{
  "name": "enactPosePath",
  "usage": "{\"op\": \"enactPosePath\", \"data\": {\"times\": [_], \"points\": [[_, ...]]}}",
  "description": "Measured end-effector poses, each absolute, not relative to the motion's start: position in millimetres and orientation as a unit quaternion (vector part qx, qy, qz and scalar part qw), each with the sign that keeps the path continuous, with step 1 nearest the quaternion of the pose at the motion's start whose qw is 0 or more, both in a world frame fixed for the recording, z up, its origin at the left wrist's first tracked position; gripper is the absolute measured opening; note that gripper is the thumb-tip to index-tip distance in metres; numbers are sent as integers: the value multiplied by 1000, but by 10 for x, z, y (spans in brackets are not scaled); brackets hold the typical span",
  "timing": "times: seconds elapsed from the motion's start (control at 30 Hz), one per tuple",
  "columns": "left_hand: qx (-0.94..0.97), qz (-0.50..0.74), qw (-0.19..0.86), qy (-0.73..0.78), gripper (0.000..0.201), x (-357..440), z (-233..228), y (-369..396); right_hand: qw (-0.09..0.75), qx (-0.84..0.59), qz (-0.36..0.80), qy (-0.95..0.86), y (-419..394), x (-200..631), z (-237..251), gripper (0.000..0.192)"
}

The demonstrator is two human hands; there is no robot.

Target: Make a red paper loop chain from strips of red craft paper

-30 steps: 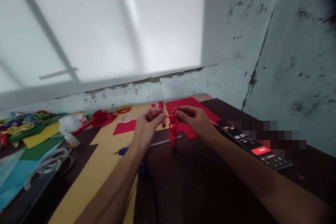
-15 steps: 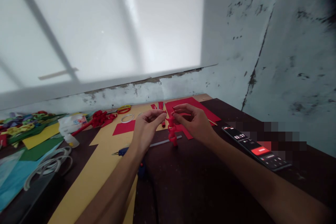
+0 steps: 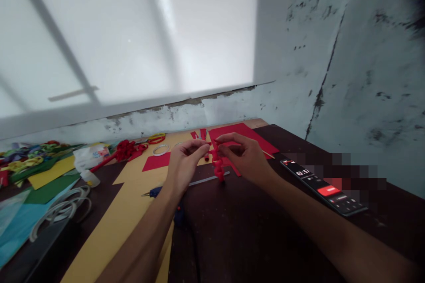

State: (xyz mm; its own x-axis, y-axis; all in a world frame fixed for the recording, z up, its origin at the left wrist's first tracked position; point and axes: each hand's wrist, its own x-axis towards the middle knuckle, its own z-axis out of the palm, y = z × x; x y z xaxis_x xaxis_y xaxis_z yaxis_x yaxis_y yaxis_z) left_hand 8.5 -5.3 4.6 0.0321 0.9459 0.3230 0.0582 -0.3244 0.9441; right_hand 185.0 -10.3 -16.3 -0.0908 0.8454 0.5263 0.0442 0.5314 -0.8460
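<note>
Both hands pinching red paper chain above table.
Left hand (image 3: 184, 161) and right hand (image 3: 244, 154) are gripping the top of the red paper chain (image 3: 217, 166); it is hanging between them, near the red paper sheet (image 3: 245, 135).

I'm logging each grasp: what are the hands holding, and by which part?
Both hands, left hand and right hand, pinch the top end of a red paper chain; the rest hangs free below.

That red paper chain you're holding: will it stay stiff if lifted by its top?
Probably floppy: the red paper chain hangs in loose curls below the left hand and right hand. Likely light, and its thin strips may crush or tear under a firm pinch.
</note>
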Motion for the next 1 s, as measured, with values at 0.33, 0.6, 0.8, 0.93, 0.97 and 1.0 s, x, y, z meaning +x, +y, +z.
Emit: {"op": "enactPosePath", "data": {"times": [0.33,0.6,0.8,0.93,0.97,1.0], "points": [[662,545,321,402,11,108,70,-97,566,-345,320,-677,-119,1850,-166,16],[686,528,278,416,15,104,57,-94,564,-348,279,-695,-99,1862,-156,14],[696,518,265,421,12,109,52,-108,560,-354,265,-701,-97,1872,-160,13],[697,514,266,423,10,126,57,-115,556,-352,263,-705,-95,1877,-151,13],[697,513,267,423,9,127,54,-115,555,-352,263,-706,-96,1877,-148,13],[696,513,270,423,9,128,50,-116,555,-352,262,-707,-98,1876,-145,13]]}}
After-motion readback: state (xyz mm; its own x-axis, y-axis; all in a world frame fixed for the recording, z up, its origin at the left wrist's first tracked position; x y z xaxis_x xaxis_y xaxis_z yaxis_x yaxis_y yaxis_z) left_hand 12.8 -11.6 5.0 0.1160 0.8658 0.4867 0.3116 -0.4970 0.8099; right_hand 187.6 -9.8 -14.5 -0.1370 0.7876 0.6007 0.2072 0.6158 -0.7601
